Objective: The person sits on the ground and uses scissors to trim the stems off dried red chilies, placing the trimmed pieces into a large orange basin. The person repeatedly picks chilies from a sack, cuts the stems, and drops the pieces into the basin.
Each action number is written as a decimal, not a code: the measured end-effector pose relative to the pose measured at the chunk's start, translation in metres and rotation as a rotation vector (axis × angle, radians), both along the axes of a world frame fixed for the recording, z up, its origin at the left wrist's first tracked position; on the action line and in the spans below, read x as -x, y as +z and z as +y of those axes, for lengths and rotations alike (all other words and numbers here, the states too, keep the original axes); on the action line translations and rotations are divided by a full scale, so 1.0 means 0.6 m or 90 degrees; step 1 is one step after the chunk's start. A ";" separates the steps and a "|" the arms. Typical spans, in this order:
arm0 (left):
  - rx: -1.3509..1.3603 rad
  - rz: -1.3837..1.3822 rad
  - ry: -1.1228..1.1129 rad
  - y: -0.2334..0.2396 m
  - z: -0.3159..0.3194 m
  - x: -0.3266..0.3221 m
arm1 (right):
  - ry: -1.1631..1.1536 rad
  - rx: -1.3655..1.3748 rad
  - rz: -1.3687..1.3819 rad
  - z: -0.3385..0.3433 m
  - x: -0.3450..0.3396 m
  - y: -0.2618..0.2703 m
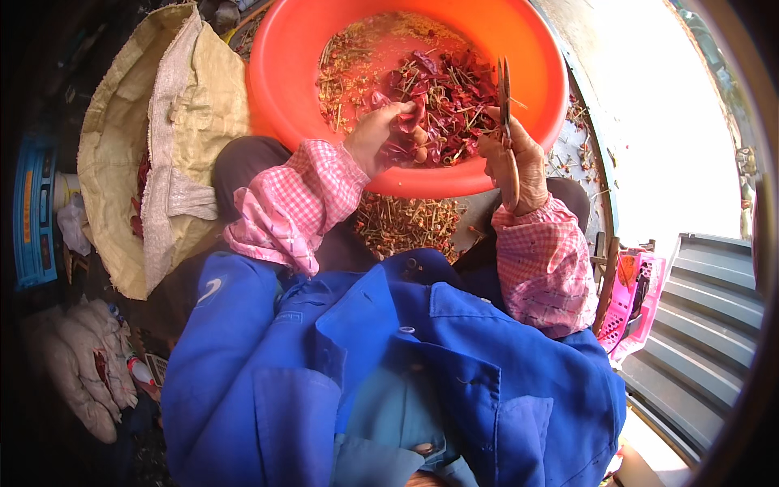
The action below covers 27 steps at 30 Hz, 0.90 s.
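Dried red chili peppers (462, 79) with pale stems lie in a large orange-red plastic basin (280, 79). Over the basin's near side, my left hand (383, 134) is closed around several red chili pods (409, 119). My right hand (517, 158), at the basin's right near rim, holds a pair of metal scissors (505, 103) with the blades pointing away from me. The blades look nearly closed. Loose stems and yellow seeds (347, 67) cover the left and far parts of the basin floor.
A woven sack (213, 91) with red pods inside stands open at the left. Cut stems (414, 222) are heaped below the basin, between my knees. A pink plastic basket (630, 304) and a grey corrugated metal sheet (700, 316) are at the right. More sacks (91, 359) lie lower left.
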State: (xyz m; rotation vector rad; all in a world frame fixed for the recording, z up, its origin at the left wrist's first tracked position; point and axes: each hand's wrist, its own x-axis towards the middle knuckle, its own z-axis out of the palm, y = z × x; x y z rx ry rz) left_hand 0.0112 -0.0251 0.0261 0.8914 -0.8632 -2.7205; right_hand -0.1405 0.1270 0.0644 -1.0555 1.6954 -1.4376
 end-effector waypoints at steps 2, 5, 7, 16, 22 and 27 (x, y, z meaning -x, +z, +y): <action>-0.032 0.027 -0.005 -0.004 0.003 0.001 | -0.014 0.008 -0.041 -0.004 -0.010 -0.011; -0.045 0.051 -0.024 -0.006 0.005 0.003 | 0.032 0.063 -0.092 -0.006 -0.021 -0.026; -0.039 0.060 -0.041 -0.006 0.008 0.004 | 0.025 0.101 -0.108 -0.012 -0.025 -0.033; 0.088 0.007 -0.047 0.006 0.026 0.007 | 0.083 0.034 -0.181 -0.025 -0.047 -0.018; -0.067 -0.052 0.129 -0.017 0.017 0.019 | -0.020 0.111 -0.226 -0.032 -0.023 -0.027; 0.028 -0.098 0.153 -0.028 0.000 0.026 | -0.054 0.087 -0.262 -0.030 0.010 -0.015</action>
